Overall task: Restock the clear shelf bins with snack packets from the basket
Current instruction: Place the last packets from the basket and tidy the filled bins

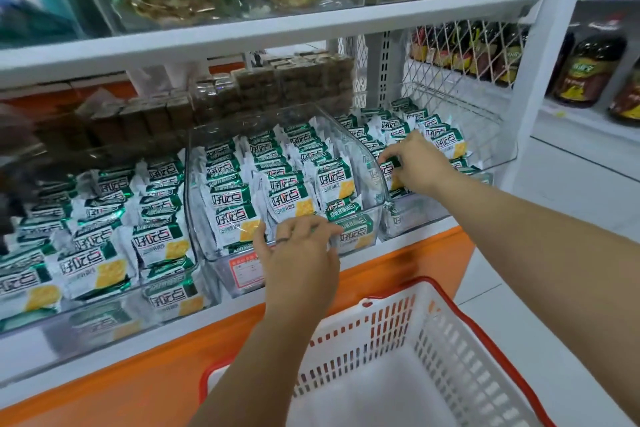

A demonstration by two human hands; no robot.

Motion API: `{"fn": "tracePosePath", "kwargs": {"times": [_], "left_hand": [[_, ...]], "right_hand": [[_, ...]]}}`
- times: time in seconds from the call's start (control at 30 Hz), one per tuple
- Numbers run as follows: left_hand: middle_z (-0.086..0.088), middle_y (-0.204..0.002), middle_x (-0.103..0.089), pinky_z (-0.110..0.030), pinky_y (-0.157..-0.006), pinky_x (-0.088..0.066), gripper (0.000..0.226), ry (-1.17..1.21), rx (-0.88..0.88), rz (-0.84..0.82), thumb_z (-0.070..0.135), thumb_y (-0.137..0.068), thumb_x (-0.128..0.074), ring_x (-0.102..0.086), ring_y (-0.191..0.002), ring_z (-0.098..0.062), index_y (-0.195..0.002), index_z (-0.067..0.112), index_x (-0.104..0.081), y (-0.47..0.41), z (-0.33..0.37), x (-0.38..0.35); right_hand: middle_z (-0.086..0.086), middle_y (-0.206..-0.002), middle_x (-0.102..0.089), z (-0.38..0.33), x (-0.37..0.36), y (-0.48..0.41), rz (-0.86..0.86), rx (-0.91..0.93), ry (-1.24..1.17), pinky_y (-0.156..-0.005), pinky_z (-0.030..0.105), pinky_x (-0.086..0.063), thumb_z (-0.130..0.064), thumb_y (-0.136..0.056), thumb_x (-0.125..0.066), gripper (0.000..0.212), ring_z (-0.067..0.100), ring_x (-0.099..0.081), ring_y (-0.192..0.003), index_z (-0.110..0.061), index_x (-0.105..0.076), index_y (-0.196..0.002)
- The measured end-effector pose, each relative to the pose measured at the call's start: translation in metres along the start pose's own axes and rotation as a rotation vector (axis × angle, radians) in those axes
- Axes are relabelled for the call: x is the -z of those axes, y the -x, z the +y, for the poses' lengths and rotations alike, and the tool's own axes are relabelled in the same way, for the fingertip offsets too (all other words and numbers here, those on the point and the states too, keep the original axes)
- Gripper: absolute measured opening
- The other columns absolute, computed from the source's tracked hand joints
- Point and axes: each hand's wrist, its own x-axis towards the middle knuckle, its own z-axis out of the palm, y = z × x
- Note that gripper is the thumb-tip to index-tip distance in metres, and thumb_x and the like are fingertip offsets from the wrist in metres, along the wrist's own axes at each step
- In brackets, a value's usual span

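Tucking-in stage, seemingly — right hand [415, 163] pinches a green-and-white foil snack packet [387, 168] at the right clear plastic bin's [415, 216] front-left corner, left hand [298, 248] grips the middle bin's [218, 263] front-edge packet [353, 232] — next, seat both.

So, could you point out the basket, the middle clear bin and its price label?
basket [384, 336], head view, on its white slotted wall.
middle clear bin [217, 269], head view, on its front wall.
price label [244, 269], head view, on its middle.
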Motion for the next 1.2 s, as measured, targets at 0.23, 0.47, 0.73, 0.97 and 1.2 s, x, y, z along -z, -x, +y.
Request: {"fn": "tracePosePath", "kwargs": {"times": [0.23,0.47,0.73,0.97,1.2], "left_hand": [[0.009,-0.118,-0.056,-0.024,-0.099,-0.038,0.026,0.264,-0.140,-0.084,0.012,-0.096,-0.051,-0.053,-0.102,-0.007,-0.114,0.024,-0.065,-0.001,0.006,0.024],[0.014,-0.108,-0.059,-0.023,-0.083,-0.048,0.024,0.169,-0.202,-0.274,0.018,-0.096,-0.051,-0.059,-0.093,-0.005,-0.114,0.028,-0.064,0.041,-0.052,0.034],[0.002,-0.094,-0.072,-0.020,-0.076,-0.048,0.025,0.109,-0.096,-0.394,0.001,-0.077,-0.070,-0.068,-0.080,-0.017,-0.095,0.018,-0.072,0.137,-0.148,-0.035],[0.004,-0.101,-0.070,-0.043,-0.100,-0.040,0.024,-0.047,-0.115,-0.497,0.011,-0.075,-0.065,-0.067,-0.094,-0.018,-0.094,0.024,-0.071,0.167,-0.180,-0.057],[0.006,-0.109,-0.069,-0.036,-0.106,-0.032,0.027,-0.062,-0.114,-0.493,0.021,-0.082,-0.050,-0.066,-0.100,-0.015,-0.100,0.026,-0.070,0.170,-0.185,-0.061]], "right_hand": [[0.012,-0.127,-0.057,0.001,0.017,0.037,-0.153,0.009,-0.147,-0.056,0.022,-0.040,-0.002,-0.097,-0.042,0.058,0.016,-0.055,-0.076,-0.020,-0.026,-0.150],[0.007,-0.115,-0.059,-0.008,-0.020,0.116,0.325,0.296,-0.215,-0.089,0.023,-0.034,-0.006,-0.090,-0.054,0.030,0.019,-0.050,-0.107,-0.012,-0.061,-0.119],[-0.005,-0.100,-0.066,-0.038,-0.200,0.204,-0.474,0.356,-0.278,-0.074,0.017,-0.038,-0.014,-0.092,-0.056,0.017,0.011,-0.058,-0.088,-0.016,-0.068,-0.104],[0.008,-0.123,-0.059,-0.062,-0.312,0.269,-1.090,0.338,-0.260,-0.086,0.019,-0.038,-0.020,-0.093,-0.055,0.035,0.024,-0.056,-0.110,-0.013,-0.055,-0.128],[0.016,-0.108,-0.059,-0.057,-0.351,0.309,-1.279,0.432,-0.118,-0.088,0.037,-0.047,-0.004,-0.086,-0.053,0.028,0.030,-0.057,-0.098,-0.013,-0.068,-0.108]]}}
